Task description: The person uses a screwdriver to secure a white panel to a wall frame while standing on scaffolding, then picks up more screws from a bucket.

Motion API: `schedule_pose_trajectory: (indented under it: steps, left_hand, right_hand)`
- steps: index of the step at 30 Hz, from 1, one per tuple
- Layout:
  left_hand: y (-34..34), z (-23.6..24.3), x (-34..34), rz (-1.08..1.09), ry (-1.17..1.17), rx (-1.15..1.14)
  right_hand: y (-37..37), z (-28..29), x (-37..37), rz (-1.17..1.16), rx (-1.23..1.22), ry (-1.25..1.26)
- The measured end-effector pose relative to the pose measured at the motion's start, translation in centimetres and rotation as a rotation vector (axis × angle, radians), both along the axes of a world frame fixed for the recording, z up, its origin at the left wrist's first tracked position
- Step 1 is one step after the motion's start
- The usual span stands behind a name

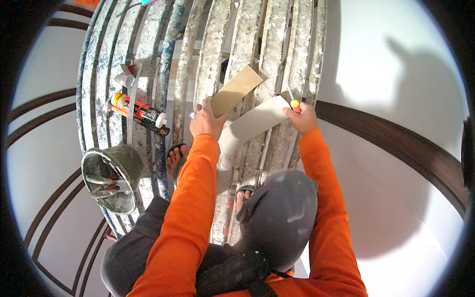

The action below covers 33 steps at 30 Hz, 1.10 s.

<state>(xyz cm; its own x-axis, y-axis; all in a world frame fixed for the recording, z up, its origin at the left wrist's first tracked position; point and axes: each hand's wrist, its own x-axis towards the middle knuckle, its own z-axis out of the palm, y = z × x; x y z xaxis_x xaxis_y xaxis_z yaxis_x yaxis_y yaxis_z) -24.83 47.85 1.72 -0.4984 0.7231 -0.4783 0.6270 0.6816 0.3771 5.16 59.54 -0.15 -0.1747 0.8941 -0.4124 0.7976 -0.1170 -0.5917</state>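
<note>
Your left hand (207,121) grips the tan strip (238,90) over the slatted platform (213,54). Your right hand (303,119) holds a red-and-yellow handle (296,105) at the far end of the pale strip (257,120).

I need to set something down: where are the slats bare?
Bare, gapped slats lie between tan strip and picture top. Crowded: the left side, with tube and bucket; the middle, with white strip, left hand and right hand.
</note>
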Motion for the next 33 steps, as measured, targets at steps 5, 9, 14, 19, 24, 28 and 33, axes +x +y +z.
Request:
schedule_pose_trajectory:
  steps: [5,9,14,19,24,28,33]
  left_hand:
    - [-0.4,0.4,0.2,0.025,-0.024,0.070]
    - [-1.5,1.7,3.3,-0.177,-0.229,0.262]
    - [-0.9,5.1,4.2,-0.347,-0.305,0.048]
    - [-0.2,4.1,1.0,-0.300,-0.157,-0.014]
    - [0.5,1.8,-0.6,-0.184,-0.031,0.046]
    - [-0.3,0.8,-0.6,-0.121,0.050,0.017]
    - [-0.6,0.1,-0.6,-0.091,0.043,-0.009]
  right_hand:
    - [-0.7,5.3,0.3,0.017,-0.148,0.134]
    - [0.7,8.4,0.8,0.070,-0.133,0.245]
    - [6.0,9.3,-0.9,0.051,-0.354,0.272]
    - [8.5,4.1,-5.2,-0.028,-0.371,0.351]
    - [9.1,-1.7,-8.2,-0.013,-0.013,0.077]
    - [7.9,-0.3,-12.2,0.077,0.136,-0.086]
    - [7.3,0.9,-12.4,0.082,0.235,-0.165]
